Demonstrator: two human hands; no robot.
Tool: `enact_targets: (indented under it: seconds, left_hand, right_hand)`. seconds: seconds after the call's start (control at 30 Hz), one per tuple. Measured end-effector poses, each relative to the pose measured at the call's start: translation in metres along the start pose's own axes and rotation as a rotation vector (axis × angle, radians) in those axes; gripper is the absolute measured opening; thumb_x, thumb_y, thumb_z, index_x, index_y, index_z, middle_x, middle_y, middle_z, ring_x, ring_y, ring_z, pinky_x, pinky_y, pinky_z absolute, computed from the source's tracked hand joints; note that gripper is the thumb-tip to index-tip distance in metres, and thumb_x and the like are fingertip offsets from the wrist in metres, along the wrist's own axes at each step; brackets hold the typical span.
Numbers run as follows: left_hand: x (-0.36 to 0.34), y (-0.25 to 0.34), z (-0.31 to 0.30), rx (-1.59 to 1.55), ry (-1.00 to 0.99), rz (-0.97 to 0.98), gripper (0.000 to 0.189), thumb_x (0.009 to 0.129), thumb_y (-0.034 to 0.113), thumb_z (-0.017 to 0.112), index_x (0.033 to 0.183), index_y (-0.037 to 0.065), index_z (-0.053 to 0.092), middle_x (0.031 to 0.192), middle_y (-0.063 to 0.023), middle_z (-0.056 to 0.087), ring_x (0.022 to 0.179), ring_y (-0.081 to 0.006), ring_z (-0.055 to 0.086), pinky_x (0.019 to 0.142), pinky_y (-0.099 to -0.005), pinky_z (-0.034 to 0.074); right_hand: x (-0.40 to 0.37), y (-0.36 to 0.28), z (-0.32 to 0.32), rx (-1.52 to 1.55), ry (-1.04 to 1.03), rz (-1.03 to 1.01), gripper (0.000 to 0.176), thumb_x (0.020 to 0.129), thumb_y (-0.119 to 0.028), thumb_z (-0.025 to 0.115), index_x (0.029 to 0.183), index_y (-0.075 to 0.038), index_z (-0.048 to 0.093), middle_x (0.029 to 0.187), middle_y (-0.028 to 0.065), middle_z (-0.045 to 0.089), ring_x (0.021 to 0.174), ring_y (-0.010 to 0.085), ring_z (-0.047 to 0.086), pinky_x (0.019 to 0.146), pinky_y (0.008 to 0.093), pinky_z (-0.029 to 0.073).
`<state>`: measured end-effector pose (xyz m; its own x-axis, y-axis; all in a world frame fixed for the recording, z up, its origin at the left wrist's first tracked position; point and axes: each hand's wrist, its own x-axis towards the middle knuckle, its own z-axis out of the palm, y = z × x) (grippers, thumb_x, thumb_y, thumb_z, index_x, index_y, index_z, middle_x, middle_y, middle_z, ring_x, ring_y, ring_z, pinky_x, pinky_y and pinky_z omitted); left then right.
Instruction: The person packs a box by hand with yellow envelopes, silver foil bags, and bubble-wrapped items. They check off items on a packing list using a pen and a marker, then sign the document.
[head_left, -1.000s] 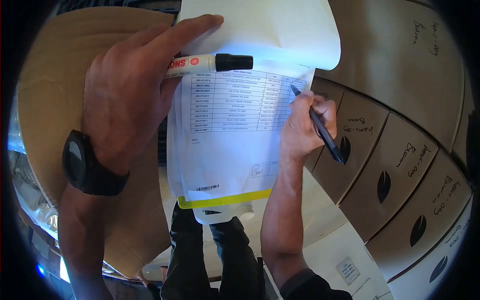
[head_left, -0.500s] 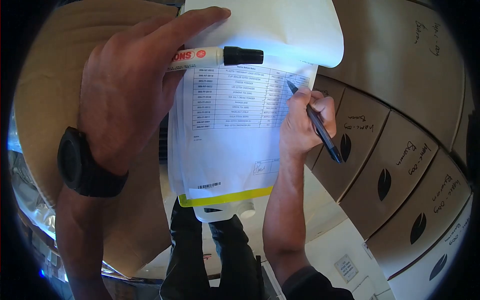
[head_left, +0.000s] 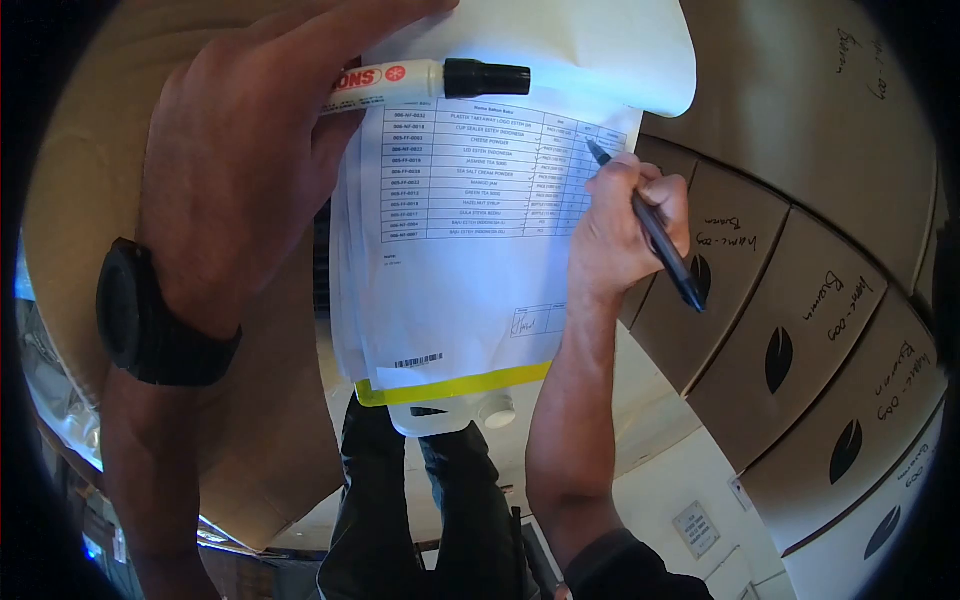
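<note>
My right hand is closed around a black pen, its tip at the right columns of a printed table on a paper sheet. Small handwritten ticks run down that table. A white marker with a black cap is tucked under my left hand, which wears a black watch at the wrist. That hand's index finger lies on a folded-back page above the table. Beneath the stack of papers shows a yellow edge, perhaps of a folder or clipboard.
Stacked cardboard boxes with black leaf-like marks and handwriting fill the right side. A large brown cardboard piece lies under my left arm. Below the papers sits a translucent container with a white cap.
The papers and my left hand sit slightly higher in view. My right hand with the pen has shifted a little to the right, the tip staying near the table's upper right columns.
</note>
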<state>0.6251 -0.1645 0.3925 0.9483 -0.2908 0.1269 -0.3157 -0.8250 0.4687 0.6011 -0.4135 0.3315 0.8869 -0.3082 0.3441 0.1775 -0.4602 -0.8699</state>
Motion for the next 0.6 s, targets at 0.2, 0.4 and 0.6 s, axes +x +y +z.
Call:
enact_targets:
  seconds: [0.2,0.4,0.6]
  left_hand:
    - [0.004,0.008,-0.007,-0.001,0.015,0.030,0.054,0.082,0.004,0.068,0.131,0.024,0.058,0.106,-0.0087,0.068,0.077,-0.0213,0.069,0.060,-0.0331,0.056]
    - [0.001,0.004,-0.007,-0.005,0.022,0.027,0.050,0.081,0.006,0.069,0.127,0.020,0.059,0.102,-0.0101,0.068,0.075,-0.0218,0.069,0.060,-0.0328,0.056]
    - [0.000,0.004,-0.009,-0.011,0.038,0.030,0.046,0.080,0.007,0.070,0.124,0.016,0.061,0.098,-0.0115,0.069,0.073,-0.0223,0.069,0.060,-0.0324,0.055]
  right_hand:
    - [-0.006,-0.014,0.012,0.137,0.072,0.069,0.031,0.077,0.009,0.065,0.063,-0.003,0.039,0.060,0.0061,0.056,0.052,0.0034,0.042,0.046,0.0186,0.032]
    - [-0.014,-0.016,0.025,0.113,-0.031,0.008,0.032,0.078,0.008,0.065,0.063,-0.004,0.040,0.057,0.0053,0.056,0.050,0.0026,0.043,0.044,0.0189,0.033]
    - [-0.013,-0.018,0.026,0.072,-0.055,-0.025,0.031,0.078,0.005,0.068,0.062,-0.004,0.043,0.057,0.0037,0.056,0.048,0.0015,0.044,0.042,0.0177,0.031]
